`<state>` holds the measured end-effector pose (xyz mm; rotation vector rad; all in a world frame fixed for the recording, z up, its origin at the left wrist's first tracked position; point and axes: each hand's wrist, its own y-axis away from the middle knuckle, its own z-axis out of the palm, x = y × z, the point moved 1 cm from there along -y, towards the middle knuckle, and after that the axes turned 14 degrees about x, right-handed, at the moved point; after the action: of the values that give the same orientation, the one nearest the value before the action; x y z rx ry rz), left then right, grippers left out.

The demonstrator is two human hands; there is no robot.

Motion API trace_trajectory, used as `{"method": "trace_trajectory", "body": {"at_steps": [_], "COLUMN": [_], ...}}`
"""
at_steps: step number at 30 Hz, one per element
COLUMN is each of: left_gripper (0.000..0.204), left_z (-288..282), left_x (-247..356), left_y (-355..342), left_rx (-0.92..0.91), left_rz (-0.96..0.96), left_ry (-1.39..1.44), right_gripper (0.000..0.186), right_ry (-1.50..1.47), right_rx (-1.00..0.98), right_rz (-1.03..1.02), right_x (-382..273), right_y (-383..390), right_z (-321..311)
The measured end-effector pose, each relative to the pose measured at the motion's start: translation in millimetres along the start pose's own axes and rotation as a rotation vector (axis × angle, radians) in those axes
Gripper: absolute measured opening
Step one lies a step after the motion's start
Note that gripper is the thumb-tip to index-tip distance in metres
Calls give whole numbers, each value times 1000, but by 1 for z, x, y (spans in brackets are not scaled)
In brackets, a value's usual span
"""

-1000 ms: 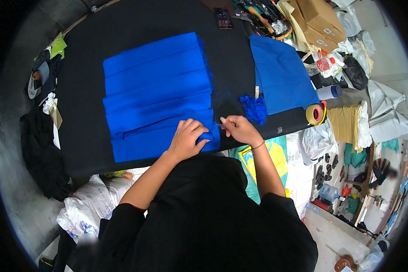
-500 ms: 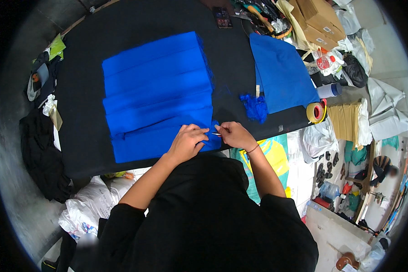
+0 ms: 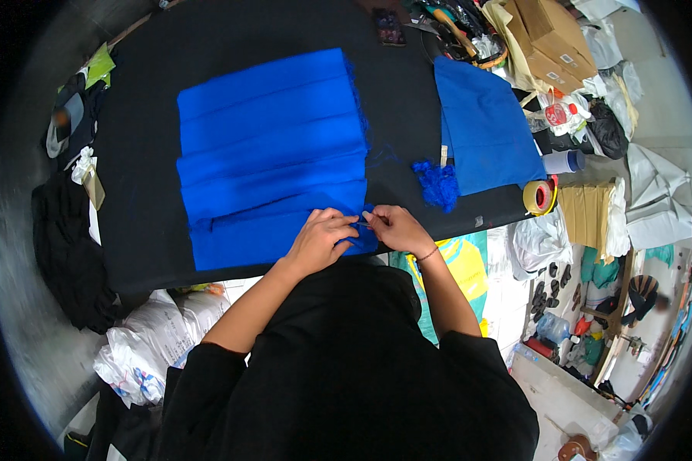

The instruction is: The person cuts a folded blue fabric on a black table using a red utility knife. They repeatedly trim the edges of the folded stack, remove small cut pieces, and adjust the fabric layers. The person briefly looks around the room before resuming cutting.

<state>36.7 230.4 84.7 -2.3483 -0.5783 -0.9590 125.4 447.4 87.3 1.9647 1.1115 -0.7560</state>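
Bright blue cloth point(image 3: 273, 138) lies in overlapping, folded layers on a black-covered table, with frayed threads along its right edge. At its near right corner my left hand point(image 3: 324, 234) rests on the fabric, fingers bent and closed on the edge. Close beside it, my right hand point(image 3: 396, 229) pinches a small, thin metal tool point(image 3: 364, 223), its tip pointing left at the cloth between my hands. The tool's exact kind is too small to make out. My fingers hide part of the corner.
Right of the cloth are a tangle of blue threads point(image 3: 436, 185), a darker blue cloth piece point(image 3: 486, 127) and a tape roll point(image 3: 538, 197). A phone point(image 3: 389, 27) lies at the far side. Cardboard boxes point(image 3: 550, 42) stand at the back right; white bags point(image 3: 158, 346) sit below the left edge.
The head view has shifted slightly. My right hand's tool has come nearer my left fingertips at the cloth corner. Both hands otherwise stay in place.
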Motion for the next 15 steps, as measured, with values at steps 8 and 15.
{"method": "trace_trajectory", "body": {"at_steps": [8,15], "left_gripper": [30,42], "left_z": [-5,-24], "left_x": [2,5], "left_y": [-3,-5], "left_rx": [-69,-76], "left_rz": [-41,-191], "left_ry": [-19,118], "right_gripper": [25,25], "right_ry": [-160,455], "right_rx": [221,675], "right_rz": [-37,-413], "right_x": [-3,-28], "right_y": [-7,-13], "right_z": [-14,-6]}}
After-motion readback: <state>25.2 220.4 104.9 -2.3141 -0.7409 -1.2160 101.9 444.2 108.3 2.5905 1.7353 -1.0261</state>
